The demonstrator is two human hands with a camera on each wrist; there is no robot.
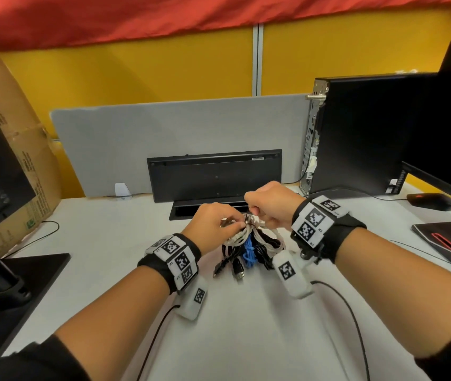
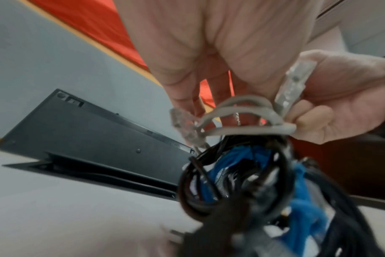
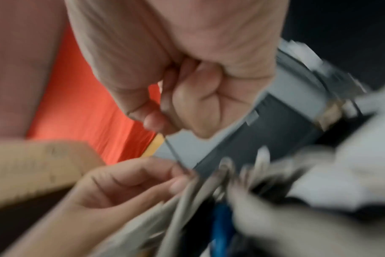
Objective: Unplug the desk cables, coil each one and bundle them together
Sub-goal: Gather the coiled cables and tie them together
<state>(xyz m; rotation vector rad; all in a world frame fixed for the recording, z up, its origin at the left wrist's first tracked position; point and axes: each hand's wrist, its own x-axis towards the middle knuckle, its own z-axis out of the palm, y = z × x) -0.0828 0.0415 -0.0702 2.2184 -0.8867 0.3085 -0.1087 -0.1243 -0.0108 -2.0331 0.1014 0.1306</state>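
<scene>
- We find the cable bundle [image 1: 249, 243] lying on the white bench [image 1: 246, 325], just in front of the open black cable hatch [image 1: 205, 209], between the two hands.
- The bundle holds grey, black and blue coils together; a black plug [image 1: 239, 270] trails from its near side.
- The left hand [image 1: 213, 221] has its fingertips closed on the grey cable loops [image 2: 242, 111] at the top of the bundle, steadying them.
- The right hand [image 1: 269, 204] is curled tight, pinching a thin dark tie [image 3: 174, 151] that runs down to the bundle.
- We judge the step in hand to be cinching the tie; coiling appears done.
- To do it well, we advise pulling the tie straight away from the bundle while the left hand pins the loops, so no coil springs free or slips outside the band.
- The clear plug [image 2: 290, 90] by the left thumb should stay clear of the tie.
- Containers: the hatch recess in the bench shows dark; we cannot tell what lies in it. A cardboard box [image 1: 13, 133] stands at left; its contents are hidden.
</scene>
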